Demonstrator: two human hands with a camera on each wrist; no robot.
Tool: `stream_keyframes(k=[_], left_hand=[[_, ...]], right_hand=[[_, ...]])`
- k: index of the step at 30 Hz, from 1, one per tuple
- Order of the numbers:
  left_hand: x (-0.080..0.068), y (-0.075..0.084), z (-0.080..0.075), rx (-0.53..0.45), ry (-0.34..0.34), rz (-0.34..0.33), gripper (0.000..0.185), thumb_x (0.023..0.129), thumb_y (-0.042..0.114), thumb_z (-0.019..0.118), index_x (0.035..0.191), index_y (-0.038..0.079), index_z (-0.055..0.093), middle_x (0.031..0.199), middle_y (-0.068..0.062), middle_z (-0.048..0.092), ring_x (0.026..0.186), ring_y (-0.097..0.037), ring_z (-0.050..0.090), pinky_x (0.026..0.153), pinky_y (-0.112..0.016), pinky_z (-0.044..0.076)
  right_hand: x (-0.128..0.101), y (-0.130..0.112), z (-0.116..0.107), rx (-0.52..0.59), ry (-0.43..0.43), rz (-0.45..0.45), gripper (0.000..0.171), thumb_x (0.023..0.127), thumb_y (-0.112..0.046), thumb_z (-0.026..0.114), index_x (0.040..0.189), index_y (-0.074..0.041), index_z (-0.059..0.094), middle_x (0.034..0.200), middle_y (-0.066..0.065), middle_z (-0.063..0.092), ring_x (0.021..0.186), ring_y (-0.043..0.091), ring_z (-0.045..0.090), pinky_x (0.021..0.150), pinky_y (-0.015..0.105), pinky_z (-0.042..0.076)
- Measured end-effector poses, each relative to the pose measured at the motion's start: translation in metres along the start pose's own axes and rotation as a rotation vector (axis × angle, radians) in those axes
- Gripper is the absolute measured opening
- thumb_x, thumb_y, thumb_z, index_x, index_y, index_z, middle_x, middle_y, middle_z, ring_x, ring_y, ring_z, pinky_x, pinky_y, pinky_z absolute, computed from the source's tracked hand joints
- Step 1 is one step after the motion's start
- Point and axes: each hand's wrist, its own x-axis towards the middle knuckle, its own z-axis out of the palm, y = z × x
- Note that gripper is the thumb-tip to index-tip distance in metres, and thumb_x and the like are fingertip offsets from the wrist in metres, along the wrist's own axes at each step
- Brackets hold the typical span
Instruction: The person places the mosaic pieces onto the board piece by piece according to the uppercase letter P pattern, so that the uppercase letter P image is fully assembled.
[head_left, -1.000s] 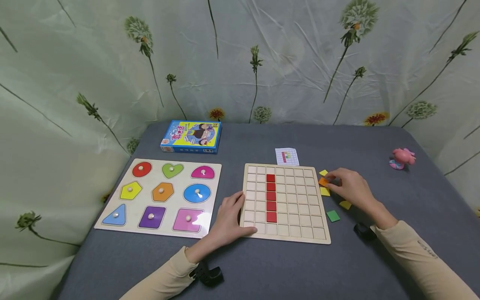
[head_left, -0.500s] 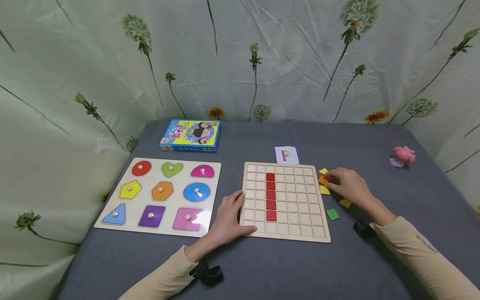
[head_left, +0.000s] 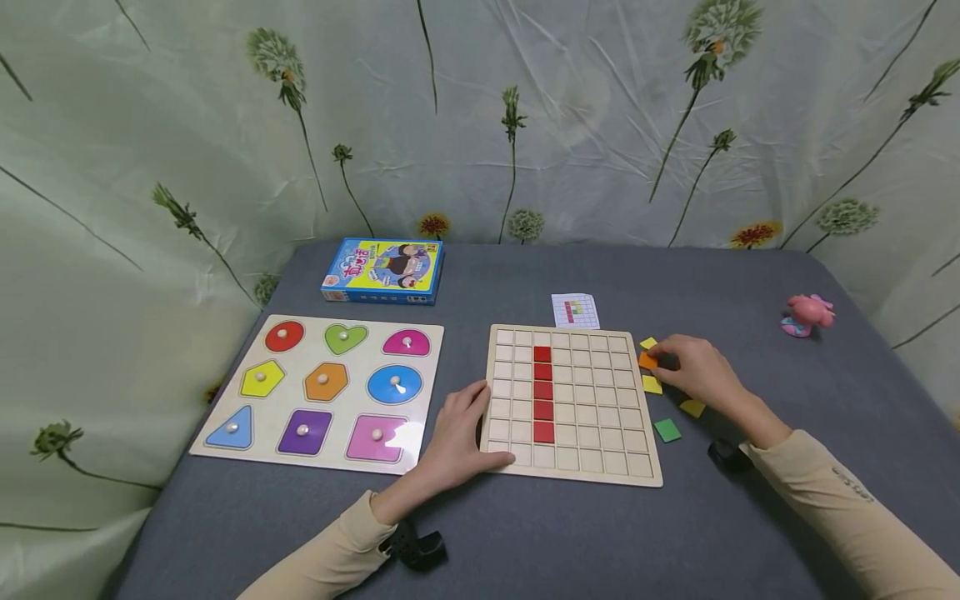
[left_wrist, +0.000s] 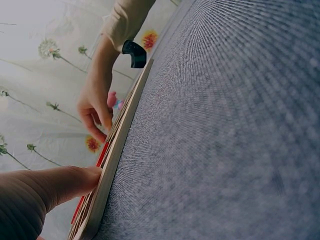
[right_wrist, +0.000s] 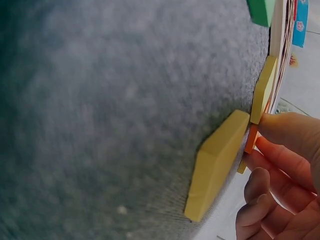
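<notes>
My left hand (head_left: pixel 453 433) rests at the near left corner of a wooden grid board (head_left: pixel 590 437). Its fingers lie along the left edge; the thumb (left_wrist: pixel 82 181) touches the near edge. Red square tiles (head_left: pixel 543 390) fill part of one column. Just past the board's right edge, my right hand (head_left: pixel 701 371) pinches an orange tile (head_left: pixel 647 361) between thumb and fingers, low at the table. Yellow tiles (head_left: pixel 652 384) lie on either side of it, and another yellow tile (right_wrist: pixel 217 167) lies closer to the wrist. A green tile (head_left: pixel 667 430) sits nearer the board's front right.
Behind the board lies a small printed pattern card (head_left: pixel 576 310). To the left is a knobbed shape puzzle (head_left: pixel 285 387), with a blue and yellow box (head_left: pixel 382 272) beyond it. A pink toy figure (head_left: pixel 807 314) stands at the far right of the grey table (head_left: pixel 517 550).
</notes>
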Motion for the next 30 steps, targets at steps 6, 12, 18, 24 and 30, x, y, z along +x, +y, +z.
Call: stream_keyframes(k=[6,12,18,24,30], left_hand=[[-0.0006,-0.0002,0.0002,-0.002,0.004,-0.002,0.094,0.065,0.04,0.08,0.141,0.003,0.04,0.145,-0.014,0.039,0.124,-0.031,0.035,0.101,-0.052,0.03],[-0.0003,0.0003,0.0001,-0.007,-0.002,-0.006,0.094,0.065,0.04,0.08,0.141,0.002,0.039,0.145,-0.014,0.039,0.124,-0.031,0.035,0.101,-0.053,0.03],[-0.0001,0.0011,-0.0011,-0.018,-0.005,-0.011,0.095,0.065,0.039,0.08,0.141,0.002,0.039,0.145,-0.014,0.038,0.124,-0.031,0.035,0.101,-0.053,0.03],[0.0005,0.0012,-0.0011,-0.012,-0.004,-0.011,0.095,0.065,0.039,0.081,0.141,0.001,0.039,0.145,-0.014,0.038,0.124,-0.031,0.035,0.101,-0.052,0.03],[0.0002,0.0012,-0.0009,-0.01,-0.008,-0.016,0.095,0.065,0.039,0.081,0.141,0.002,0.039,0.146,-0.014,0.038,0.125,-0.031,0.034,0.101,-0.053,0.03]], right_hand=[[0.0033,0.0019,-0.0004,0.003,-0.02,-0.02,0.023,0.079,-0.01,0.07,0.1,0.0,0.07,0.094,0.017,0.068,0.062,0.013,0.047,0.054,0.025,0.035],[0.0045,0.0022,-0.0019,-0.002,-0.032,-0.036,0.023,0.079,-0.009,0.07,0.099,0.0,0.071,0.093,0.017,0.069,0.064,0.013,0.049,0.055,0.025,0.036],[0.0033,0.0012,-0.0031,-0.022,-0.004,-0.056,0.023,0.079,-0.009,0.071,0.1,0.001,0.071,0.094,0.017,0.069,0.075,0.023,0.061,0.062,0.036,0.047],[0.0034,0.0038,-0.0048,-0.023,0.011,-0.047,0.026,0.078,-0.011,0.071,0.101,0.003,0.071,0.096,0.019,0.069,0.075,0.023,0.062,0.061,0.035,0.047],[0.0032,0.0045,-0.0069,-0.004,0.028,-0.036,0.028,0.078,-0.011,0.071,0.102,0.002,0.07,0.096,0.019,0.069,0.068,0.017,0.056,0.056,0.025,0.039]])
